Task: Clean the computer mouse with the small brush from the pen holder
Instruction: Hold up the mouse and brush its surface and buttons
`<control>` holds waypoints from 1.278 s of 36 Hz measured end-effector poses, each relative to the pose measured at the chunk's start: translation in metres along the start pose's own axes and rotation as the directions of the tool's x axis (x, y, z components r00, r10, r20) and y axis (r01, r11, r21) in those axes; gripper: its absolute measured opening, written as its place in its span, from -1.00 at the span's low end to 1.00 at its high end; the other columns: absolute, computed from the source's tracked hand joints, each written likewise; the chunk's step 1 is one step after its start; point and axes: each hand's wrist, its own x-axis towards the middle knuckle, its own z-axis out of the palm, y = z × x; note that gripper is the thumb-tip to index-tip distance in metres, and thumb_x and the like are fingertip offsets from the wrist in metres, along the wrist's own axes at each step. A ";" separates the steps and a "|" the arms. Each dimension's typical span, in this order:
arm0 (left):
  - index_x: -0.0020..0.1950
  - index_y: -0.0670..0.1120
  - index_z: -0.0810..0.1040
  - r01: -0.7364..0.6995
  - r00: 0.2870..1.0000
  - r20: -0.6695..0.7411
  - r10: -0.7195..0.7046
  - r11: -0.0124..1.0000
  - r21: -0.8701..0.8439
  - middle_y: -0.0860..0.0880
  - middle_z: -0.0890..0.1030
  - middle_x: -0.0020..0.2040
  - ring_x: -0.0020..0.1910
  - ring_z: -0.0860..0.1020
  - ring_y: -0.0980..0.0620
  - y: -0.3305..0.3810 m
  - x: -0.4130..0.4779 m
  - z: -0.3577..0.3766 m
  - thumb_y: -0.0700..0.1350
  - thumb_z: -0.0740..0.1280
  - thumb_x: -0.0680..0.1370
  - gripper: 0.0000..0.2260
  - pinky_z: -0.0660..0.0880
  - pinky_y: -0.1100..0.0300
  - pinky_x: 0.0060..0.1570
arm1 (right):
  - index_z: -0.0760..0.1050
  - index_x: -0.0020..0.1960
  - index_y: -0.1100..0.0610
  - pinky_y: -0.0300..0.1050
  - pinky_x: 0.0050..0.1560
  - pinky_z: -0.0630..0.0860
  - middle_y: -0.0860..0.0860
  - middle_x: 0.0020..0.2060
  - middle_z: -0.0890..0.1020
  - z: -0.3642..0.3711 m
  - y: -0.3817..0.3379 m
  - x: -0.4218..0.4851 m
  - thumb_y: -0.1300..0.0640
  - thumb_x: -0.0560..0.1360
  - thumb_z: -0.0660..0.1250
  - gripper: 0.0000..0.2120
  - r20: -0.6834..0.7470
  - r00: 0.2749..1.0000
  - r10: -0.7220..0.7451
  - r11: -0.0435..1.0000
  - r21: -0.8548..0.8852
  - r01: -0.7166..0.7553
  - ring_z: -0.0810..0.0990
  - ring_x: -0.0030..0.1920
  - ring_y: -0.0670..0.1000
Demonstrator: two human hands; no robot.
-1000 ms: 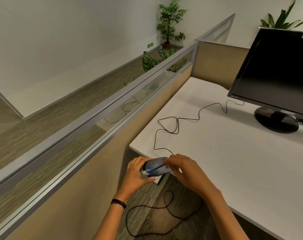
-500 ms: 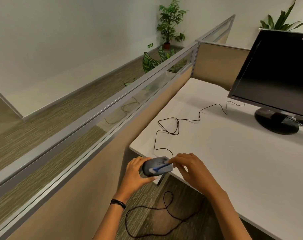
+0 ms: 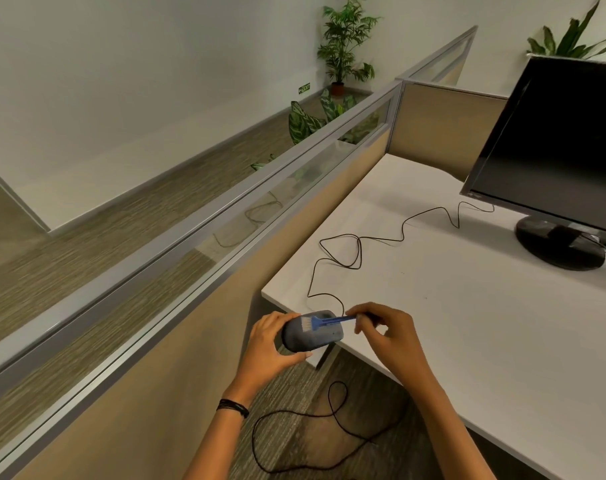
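My left hand (image 3: 268, 348) grips a dark grey computer mouse (image 3: 312, 333) in the air just off the near left corner of the white desk (image 3: 467, 306). My right hand (image 3: 388, 336) pinches the blue handle of a small brush (image 3: 324, 321), whose white bristles rest on the top of the mouse. The black mouse cable (image 3: 357, 252) snakes across the desk toward the monitor. No pen holder is in view.
A black monitor (image 3: 554, 143) on a round stand (image 3: 559, 247) occupies the desk's far right. A beige partition with a glass strip (image 3: 225, 230) runs along the left. Another black cable (image 3: 301, 441) loops over the carpet below my arms. Potted plants stand beyond the partition.
The brush has swept leftward along the top of the mouse, and its white bristles now show near the left end. My left hand turned the mouse slightly.
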 end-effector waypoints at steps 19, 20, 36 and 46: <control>0.25 0.03 0.45 -0.016 1.000 -0.016 0.016 1.000 -0.002 0.16 0.46 0.09 0.14 0.39 0.13 0.001 0.001 -0.001 0.09 0.53 0.30 -0.42 0.28 0.22 0.18 | 0.59 -0.21 -0.01 -0.41 -0.29 0.49 -0.16 -0.38 0.61 -0.002 0.015 0.001 0.32 0.47 0.23 -0.72 -0.047 0.989 0.141 0.989 0.042 -0.140 0.58 -0.33 -0.15; 0.26 0.03 0.45 -0.014 1.000 -0.008 0.014 1.000 -0.002 0.14 0.46 0.09 0.14 0.39 0.12 0.001 0.001 0.000 0.09 0.53 0.29 -0.42 0.30 0.19 0.18 | 0.60 -0.20 -0.03 -0.39 -0.28 0.50 -0.15 -0.36 0.63 -0.001 0.012 0.001 0.32 0.47 0.23 -0.70 -0.008 0.992 0.123 0.990 0.069 -0.122 0.59 -0.32 -0.15; 0.21 0.21 0.39 -0.024 1.000 -0.020 0.024 1.000 -0.002 0.30 0.39 0.08 0.14 0.35 0.22 0.000 -0.001 -0.002 0.12 0.52 0.31 -0.46 0.21 0.42 0.11 | 0.58 -0.22 0.03 -0.37 -0.32 0.46 -0.13 -0.38 0.60 -0.006 0.022 -0.001 0.28 0.46 0.25 -0.78 -0.013 0.985 0.174 0.980 -0.096 -0.174 0.56 -0.36 -0.10; 0.24 0.14 0.41 -0.018 1.000 -0.002 0.018 1.000 -0.004 0.14 0.46 0.10 0.14 0.38 0.15 -0.002 0.001 0.002 0.20 0.48 0.29 -0.43 0.28 0.26 0.14 | 0.54 -0.16 -0.24 -0.33 -0.22 0.50 -0.25 -0.31 0.62 0.006 0.015 -0.004 0.22 0.49 0.27 -0.67 0.136 0.990 0.047 0.999 -0.022 -0.045 0.58 -0.24 -0.15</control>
